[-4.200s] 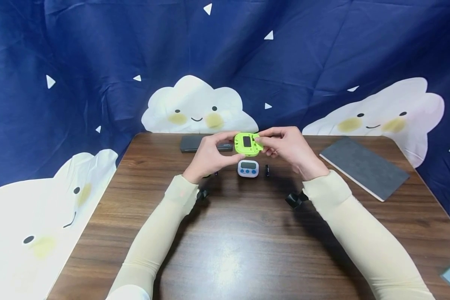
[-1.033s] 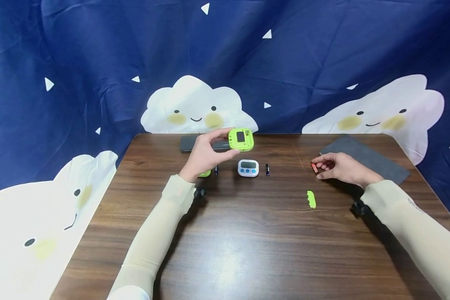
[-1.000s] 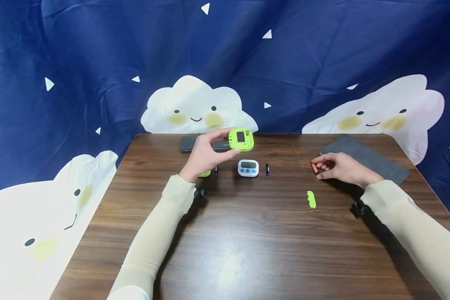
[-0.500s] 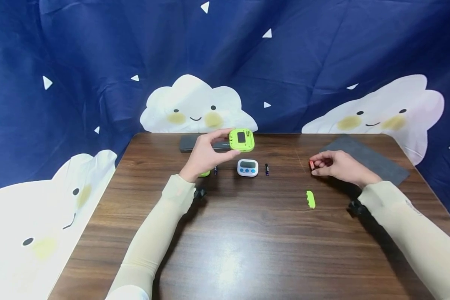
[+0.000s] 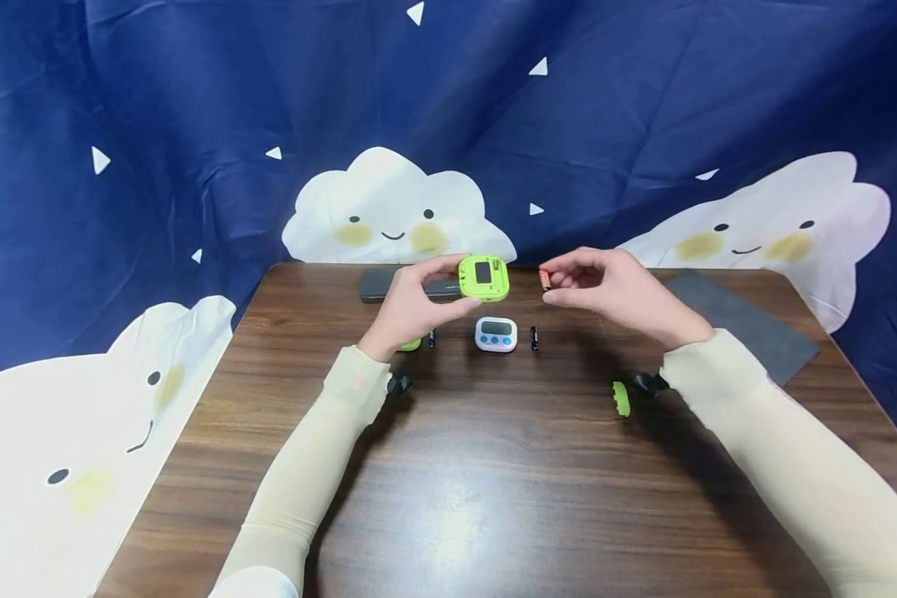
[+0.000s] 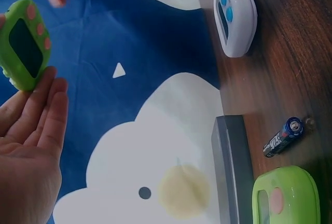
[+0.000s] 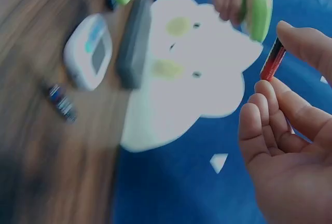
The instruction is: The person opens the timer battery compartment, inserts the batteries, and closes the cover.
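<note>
My left hand (image 5: 417, 309) holds a lime-green digital timer (image 5: 483, 278) by its edges above the table, its back toward the head camera. In the left wrist view the front of that timer (image 6: 25, 45) shows a dark screen and pink buttons. Between thumb and fingertips my right hand (image 5: 616, 291) pinches a red and black battery (image 7: 273, 59), raised a little to the right of the timer and apart from it. The timer's green battery cover (image 5: 621, 399) lies on the table below the right forearm.
A white timer with blue buttons (image 5: 496, 335) lies mid-table, with a dark battery (image 5: 534, 338) to its right and another battery (image 6: 283, 137) to its left. A second green timer (image 6: 288, 198) sits partly behind the left hand. A dark case (image 5: 377, 285) and a grey notebook (image 5: 747, 324) lie farther back.
The cover came off the green timer and was laid on the table. My right hand picked up the red battery at the right and carried it left, close to the timer.
</note>
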